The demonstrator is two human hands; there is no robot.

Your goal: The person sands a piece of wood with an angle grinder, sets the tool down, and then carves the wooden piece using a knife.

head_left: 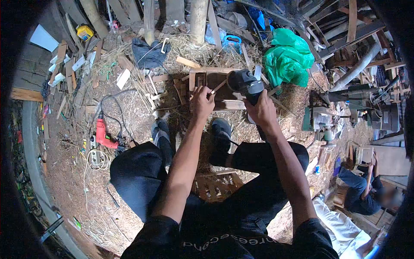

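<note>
My right hand [262, 110] is wrapped around the dark body of an angle grinder [244, 81], whose round head points left. In my left hand [202, 102], the fingers pinch a thin wooden strip [219, 86] that slants up toward the grinder's head. Whether the disc touches the strip is too small to tell. Beneath both hands stands a low wooden frame [213, 70] with an open middle. A wooden block [228, 105] lies along its near side, between my hands.
A red power drill [103, 134] with cables lies on the shavings at left. A green plastic sheet [288, 58] is heaped at right of the frame. Wood offcuts [123, 78] are scattered about. Another person [364, 190] sits at far right, handling a wooden frame.
</note>
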